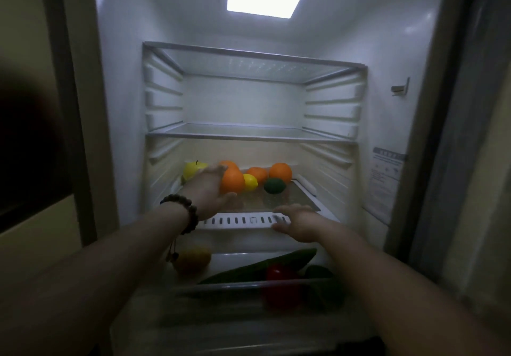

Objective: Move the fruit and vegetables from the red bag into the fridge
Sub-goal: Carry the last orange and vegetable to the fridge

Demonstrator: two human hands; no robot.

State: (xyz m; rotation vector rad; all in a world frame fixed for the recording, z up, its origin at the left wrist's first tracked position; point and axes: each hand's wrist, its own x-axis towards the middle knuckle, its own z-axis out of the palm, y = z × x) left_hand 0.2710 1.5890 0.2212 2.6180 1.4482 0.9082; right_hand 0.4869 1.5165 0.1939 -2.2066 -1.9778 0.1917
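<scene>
- The left hand (211, 189) reaches into the open fridge (121, 84) and cups an orange (232, 180) on the lowest glass shelf (293, 199): fingers lie over the top of the fruit and the thumb is under its near side, so the hand grips it.
- A dark bead bracelet (184, 210) sits on the left wrist.
- The right hand (297, 224) is open with fingers spread and relaxed, holding nothing, over the white slotted strip (243, 220) at the front edge of that shelf; whether it touches the strip cannot be told.
- Just behind the left hand's fingers lies a yellow apple-like fruit (192, 170), and another orange (229, 165) peeks above the gripped one.
- Just right of the gripped orange lies a lemon (251, 182), touching it; beyond are a third orange (257, 174), a fourth orange (280, 172) and a dark green lime-like fruit (274, 185), all ahead of the right hand.
- Below both forearms, the clear drawer (249, 286) holds a cucumber (265, 267), a red pepper or tomato (280, 275), a yellowish fruit (192, 259) and a dark green vegetable (322, 272); all are blurred.
- Above the hands, two more glass shelves and the lit fridge lamp (264, 1).
</scene>
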